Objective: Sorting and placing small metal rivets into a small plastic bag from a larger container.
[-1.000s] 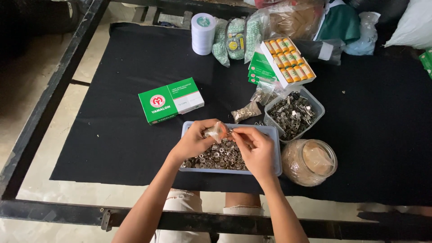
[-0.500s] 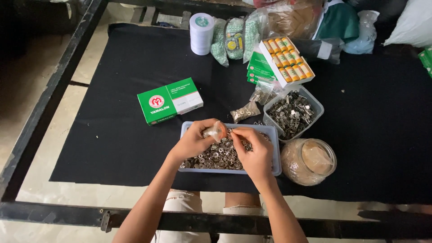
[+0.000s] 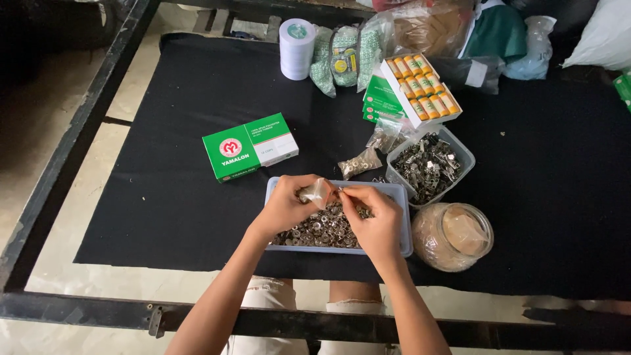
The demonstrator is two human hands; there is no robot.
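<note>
Two hands meet over the middle of the work. Your left hand (image 3: 287,204) is curled narrow, thumb and fingers pinched on a small clear plastic bag (image 3: 314,192) held by its upper edge. Your right hand (image 3: 374,220) sits just beside it, fingertips drawn together at the mouth of that bag; whether a piece is between them is too small to tell.

Directly under both hands lies a shallow pale-blue tray (image 3: 405,227), filled with a heap of small round metal snap parts (image 3: 315,230). Your right palm covers part of the heap.

Just beyond your right hand stands a clear square tub (image 3: 460,158) holding a tangle of grey metal clips. To the right of that hand, touching the tray's corner or nearly so, a round clear jar (image 3: 453,235) lies open with a brownish fill and a folded bag inside.

Past your fingertips a little filled bag of metal pieces (image 3: 359,164) rests on the black cloth (image 3: 164,210). Beyond your left hand, well apart, is a green and white carton (image 3: 250,146). Farther out sit a white roll of tape (image 3: 297,39), green-patterned packets (image 3: 335,56) and an open box of orange thread spools (image 3: 420,82).
</note>
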